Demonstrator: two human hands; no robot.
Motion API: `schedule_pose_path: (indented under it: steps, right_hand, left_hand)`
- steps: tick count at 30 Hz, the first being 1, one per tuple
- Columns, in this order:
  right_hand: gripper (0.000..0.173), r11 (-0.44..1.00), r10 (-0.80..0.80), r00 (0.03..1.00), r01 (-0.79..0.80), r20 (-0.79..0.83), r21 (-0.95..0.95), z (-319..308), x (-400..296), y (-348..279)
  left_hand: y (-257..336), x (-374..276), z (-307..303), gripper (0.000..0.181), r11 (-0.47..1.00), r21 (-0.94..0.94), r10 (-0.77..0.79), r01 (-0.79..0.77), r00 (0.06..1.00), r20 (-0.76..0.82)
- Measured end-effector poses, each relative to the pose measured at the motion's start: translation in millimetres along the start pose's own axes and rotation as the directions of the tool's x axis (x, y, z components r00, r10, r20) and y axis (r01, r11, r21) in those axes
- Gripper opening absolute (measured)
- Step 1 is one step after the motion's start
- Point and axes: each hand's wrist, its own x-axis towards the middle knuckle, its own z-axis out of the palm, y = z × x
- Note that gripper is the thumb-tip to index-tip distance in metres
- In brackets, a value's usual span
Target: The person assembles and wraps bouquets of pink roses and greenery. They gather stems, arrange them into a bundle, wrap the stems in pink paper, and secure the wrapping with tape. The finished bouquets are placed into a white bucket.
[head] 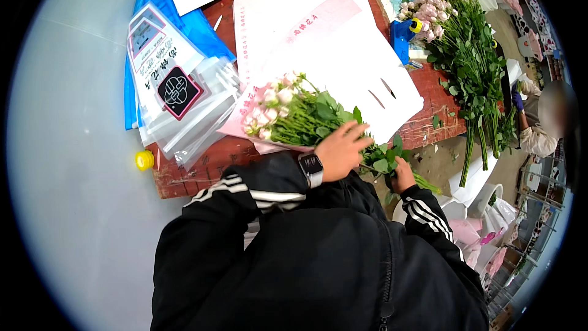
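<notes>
A bunch of pale pink roses (pixel 294 115) lies on pink-and-white wrapping paper (pixel 317 32) at the near edge of a red table, blooms to the left and stems to the right. Over the leafy stems is my left hand (pixel 342 149), its fingers spread; whether it presses on them is unclear. My right hand (pixel 403 174) is closed around the lower stems, beyond the table edge, with leaves covering part of its fingers. Green stem ends stick out to the right of it.
Clear plastic sleeves (pixel 206 101) lie at the left over blue plastic. A blue tape dispenser (pixel 402 39) stands right of the paper. More pink roses with long stems (pixel 477 59) overhang the table's right end. A co-worker (pixel 542 119) is at far right, near white buckets (pixel 489 197).
</notes>
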Motion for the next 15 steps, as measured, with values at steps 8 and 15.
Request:
schedule_pose_path:
  steps: [8,15]
  right_hand:
    - [0.091,0.987,-0.011,0.95,0.06,-0.311,0.149,-42.0,45.1,-64.8]
    - [0.066,0.963,0.266,0.96,-0.261,-0.088,0.064,-36.5,101.9,-43.6]
  left_hand:
    - [-128.4,87.4,30.9,0.034,0.809,-0.347,-0.108,0.474,0.701,0.705]
    - [-148.7,163.7,129.3,0.034,0.976,0.193,-0.188,0.1,0.835,0.518]
